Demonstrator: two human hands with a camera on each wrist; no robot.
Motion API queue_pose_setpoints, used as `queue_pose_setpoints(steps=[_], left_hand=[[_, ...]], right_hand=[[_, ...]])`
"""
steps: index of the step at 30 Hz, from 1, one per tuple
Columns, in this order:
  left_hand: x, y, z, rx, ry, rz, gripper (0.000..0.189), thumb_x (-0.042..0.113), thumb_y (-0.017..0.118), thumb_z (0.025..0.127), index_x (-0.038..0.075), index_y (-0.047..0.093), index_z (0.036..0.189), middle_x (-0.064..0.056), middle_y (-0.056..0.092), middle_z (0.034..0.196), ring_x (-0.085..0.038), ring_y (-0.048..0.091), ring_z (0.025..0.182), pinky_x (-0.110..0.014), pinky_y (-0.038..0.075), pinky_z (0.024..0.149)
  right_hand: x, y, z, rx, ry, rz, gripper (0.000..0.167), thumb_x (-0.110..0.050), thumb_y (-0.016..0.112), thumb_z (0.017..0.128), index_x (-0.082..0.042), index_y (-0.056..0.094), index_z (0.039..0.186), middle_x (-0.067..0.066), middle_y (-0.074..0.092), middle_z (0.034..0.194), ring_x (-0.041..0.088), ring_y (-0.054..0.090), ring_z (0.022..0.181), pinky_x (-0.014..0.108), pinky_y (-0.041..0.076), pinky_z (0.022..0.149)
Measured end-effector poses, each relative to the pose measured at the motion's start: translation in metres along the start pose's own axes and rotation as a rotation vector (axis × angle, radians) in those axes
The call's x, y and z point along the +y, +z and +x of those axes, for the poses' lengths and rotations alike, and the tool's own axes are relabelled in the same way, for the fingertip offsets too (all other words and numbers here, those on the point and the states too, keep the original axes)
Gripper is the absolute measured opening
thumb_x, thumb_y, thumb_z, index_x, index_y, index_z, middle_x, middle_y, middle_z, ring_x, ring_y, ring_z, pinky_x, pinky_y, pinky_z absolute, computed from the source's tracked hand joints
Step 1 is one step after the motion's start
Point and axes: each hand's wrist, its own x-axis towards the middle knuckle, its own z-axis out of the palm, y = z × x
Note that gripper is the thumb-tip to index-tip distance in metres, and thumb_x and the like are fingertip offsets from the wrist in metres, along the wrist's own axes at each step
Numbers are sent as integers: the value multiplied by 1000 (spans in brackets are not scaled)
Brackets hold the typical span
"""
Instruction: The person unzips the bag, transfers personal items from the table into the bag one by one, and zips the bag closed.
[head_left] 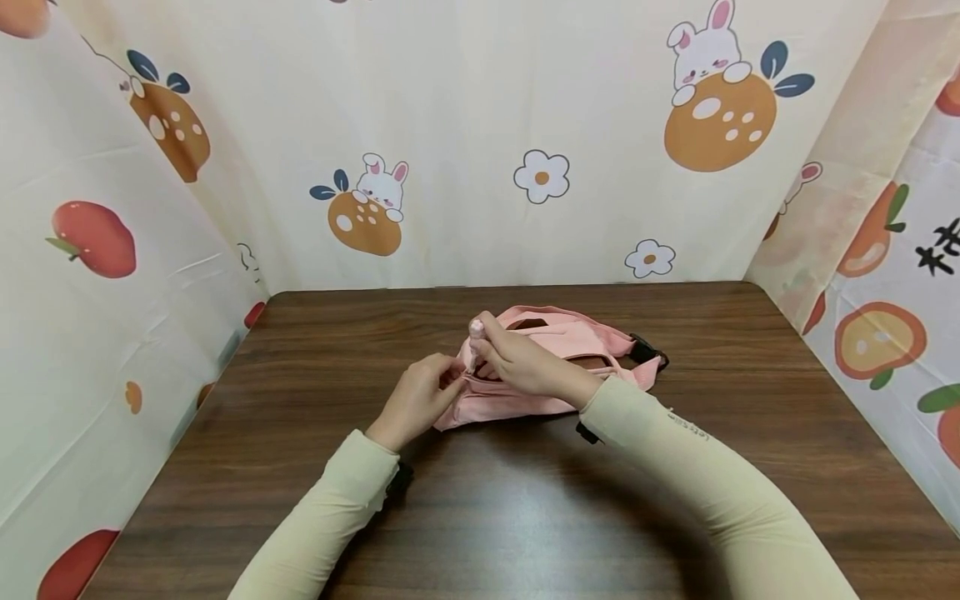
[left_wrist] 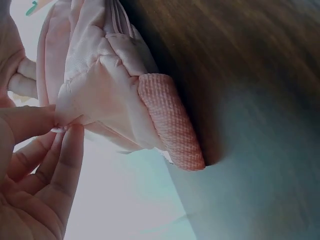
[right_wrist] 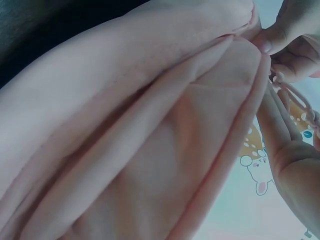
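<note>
A pink waist bag (head_left: 510, 407) lies on the table, its zipped pocket gaping. At the bag's left end, my left hand (head_left: 420, 396) pinches the fabric between thumb and fingertips; the left wrist view shows the pinched corner (left_wrist: 67, 117) close up. Beside it, my right hand (head_left: 528, 362) grips a pale pink zipper pull cord (right_wrist: 300, 100) that hangs from the slider, and a pale knob (head_left: 477, 330) shows above its fist. Some right fingers reach against the opening's edge. A pocket lining (right_wrist: 150, 170) fills much of the right wrist view.
A black buckle (head_left: 643, 350) on the bag's strap lies to the right. The brown wooden table (head_left: 300, 350) extends around the bag. Behind and at both sides hang printed curtains (head_left: 465, 100).
</note>
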Motion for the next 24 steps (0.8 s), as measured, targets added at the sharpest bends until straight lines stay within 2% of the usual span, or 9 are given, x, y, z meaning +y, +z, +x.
queue_pose_setpoints(steps=[4, 10, 17, 20, 24], left_hand=[[-1, 1, 0, -8, 5, 7, 5, 6, 72, 87, 5, 69, 91, -3, 64, 81, -11, 59, 72, -26, 50, 65], [-1, 0, 0, -4, -4, 10, 5, 9, 73, 86, 7, 71, 90, -4, 68, 84, -13, 60, 73, -29, 50, 67], [-4, 0, 0, 2, -43, -11, 5, 13, 74, 87, 9, 71, 88, -3, 69, 86, -13, 60, 75, -31, 50, 70], [-4, 1, -1, 5, -51, -17, 5, 13, 73, 87, 9, 71, 88, -2, 69, 86, -12, 58, 74, -30, 50, 69], [-3, 1, -2, 1, -53, -23, 5, 13, 73, 88, 9, 71, 89, -2, 67, 85, -11, 57, 73, -29, 49, 69]], right_hand=[[1, -1, 1, -4, -2, -24, 19, -27, 33, 107, -11, 40, 115, 8, 70, 104, 19, 71, 89, 35, 58, 78], [2, -9, -7, 94, -6, -155, 11, -20, 42, 105, -10, 47, 107, 6, 69, 89, 15, 69, 75, 26, 56, 68], [8, -19, -18, 168, 12, -275, 10, -19, 44, 105, -12, 47, 99, 0, 57, 74, 9, 52, 60, 26, 45, 59], [12, -21, -23, 186, 27, -277, 7, -18, 45, 104, -12, 47, 101, -1, 54, 72, 9, 49, 59, 27, 43, 58], [15, -25, -30, 219, 50, -228, 6, -16, 46, 104, -11, 48, 101, 1, 57, 75, 10, 53, 61, 27, 46, 59]])
